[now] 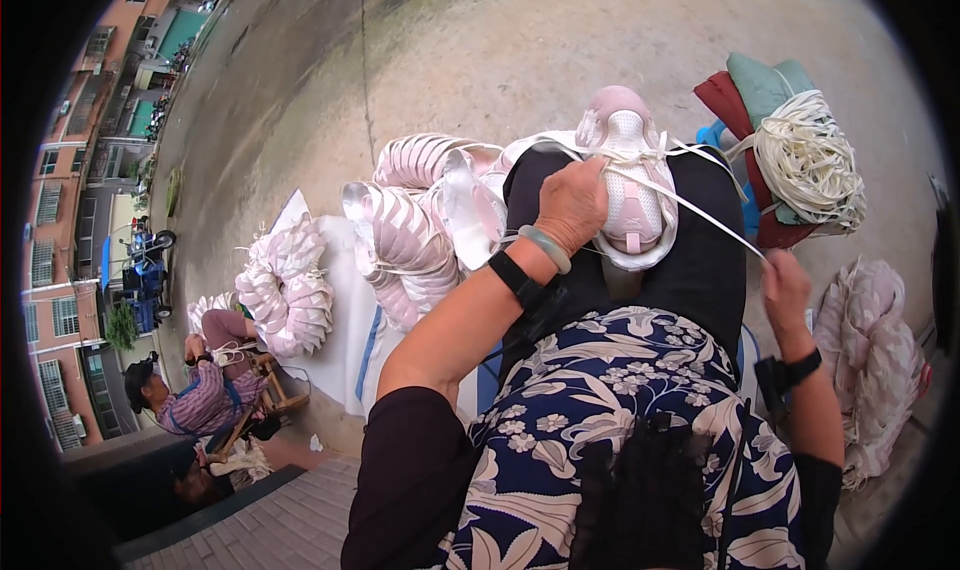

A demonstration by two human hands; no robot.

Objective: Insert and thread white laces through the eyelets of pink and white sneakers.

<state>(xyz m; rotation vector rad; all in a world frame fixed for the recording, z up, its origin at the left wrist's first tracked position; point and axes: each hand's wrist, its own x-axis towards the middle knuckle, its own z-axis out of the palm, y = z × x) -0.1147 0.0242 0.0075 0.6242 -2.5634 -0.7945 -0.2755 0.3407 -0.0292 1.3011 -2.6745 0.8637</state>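
Nearest the camera, a floral dress (600, 410) covers the lap, and a pink-and-white shoe (630, 185) is rested on the black-clad knee just beyond it. The shoe is pressed down by the left hand (572, 205), fingers closed over its laces. A white lace (700, 210) is pinched and drawn taut to the right by the right hand (785, 290). Should the pull be too hard, the lace could be slipped out of an eyelet, or the shoe tipped off the knee. A pile of shoes (420, 220) is heaped left, a lace bundle (805, 160) far right, a seated person (190, 390) far left; nothing is seen blocking the hands.
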